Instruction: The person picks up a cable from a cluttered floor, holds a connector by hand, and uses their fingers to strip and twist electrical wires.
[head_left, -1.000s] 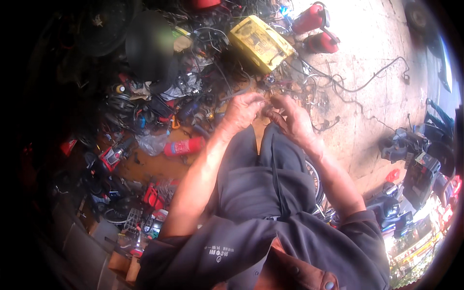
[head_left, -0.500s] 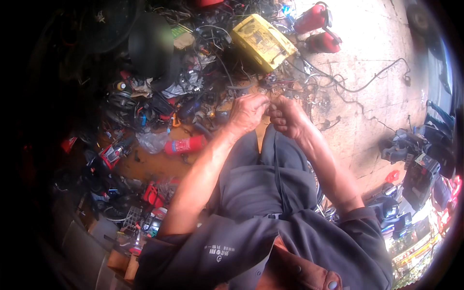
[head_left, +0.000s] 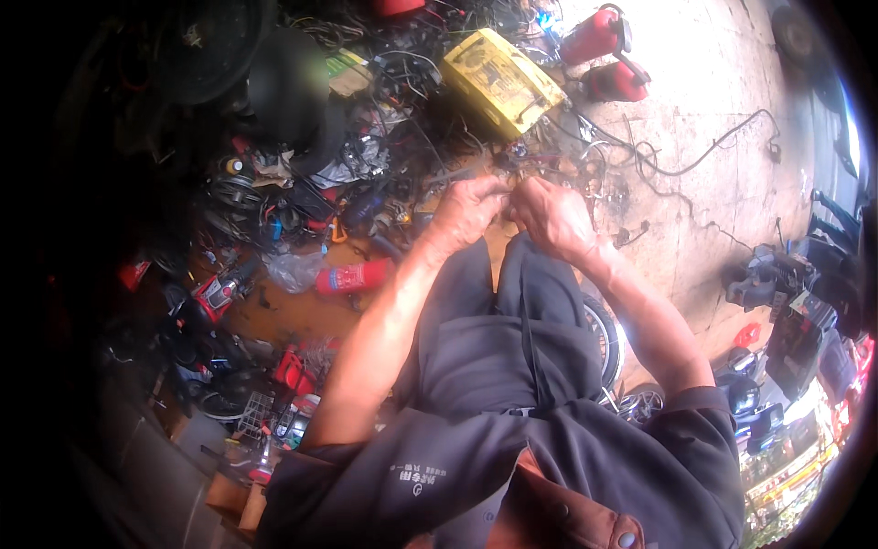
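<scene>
My left hand [head_left: 468, 212] and my right hand [head_left: 552, 216] meet above my knees, fingertips almost touching. Each is closed in a pinch. Whatever lies between the fingers is too small and blurred to name. The back of my right hand faces up and hides its fingertips. Just beyond the hands, thin wires and small parts [head_left: 540, 165] lie scattered on the floor. A yellow box [head_left: 501, 82] with a dirty top stands farther out.
Two red cylinders [head_left: 590, 38] stand at the far right of the box. A red bottle-like cylinder [head_left: 355, 275] lies left of my knees by a clear plastic bag [head_left: 294, 272]. Tools and cables clutter the left. A black cable [head_left: 704, 156] crosses the floor; a wheel [head_left: 604, 340] shows by my right leg.
My right hand has turned so its back faces up, and my right forearm has swung outward. The wheel by my leg shows more. My left hand has hardly moved.
</scene>
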Demonstrator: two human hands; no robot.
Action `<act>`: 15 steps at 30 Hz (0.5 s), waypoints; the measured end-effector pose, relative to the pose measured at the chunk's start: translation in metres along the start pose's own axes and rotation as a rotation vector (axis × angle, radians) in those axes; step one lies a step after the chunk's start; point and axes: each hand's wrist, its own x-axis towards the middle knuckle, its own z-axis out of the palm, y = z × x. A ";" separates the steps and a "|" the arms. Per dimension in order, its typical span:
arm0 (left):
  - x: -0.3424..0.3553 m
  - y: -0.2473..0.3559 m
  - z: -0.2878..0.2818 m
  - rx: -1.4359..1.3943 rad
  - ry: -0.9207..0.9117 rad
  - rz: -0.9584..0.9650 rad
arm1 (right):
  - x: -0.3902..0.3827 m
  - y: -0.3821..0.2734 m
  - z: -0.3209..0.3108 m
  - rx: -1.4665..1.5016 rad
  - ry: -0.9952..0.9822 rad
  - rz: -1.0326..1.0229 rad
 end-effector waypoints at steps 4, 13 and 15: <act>-0.002 0.001 0.005 0.406 0.111 0.358 | -0.004 0.002 0.017 0.555 -0.111 0.396; 0.005 0.009 -0.020 -0.017 -0.183 -0.091 | -0.001 -0.002 -0.019 0.123 0.045 -0.026; 0.009 0.012 -0.026 -0.075 -0.270 -0.219 | 0.007 0.003 -0.028 -0.159 -0.152 -0.291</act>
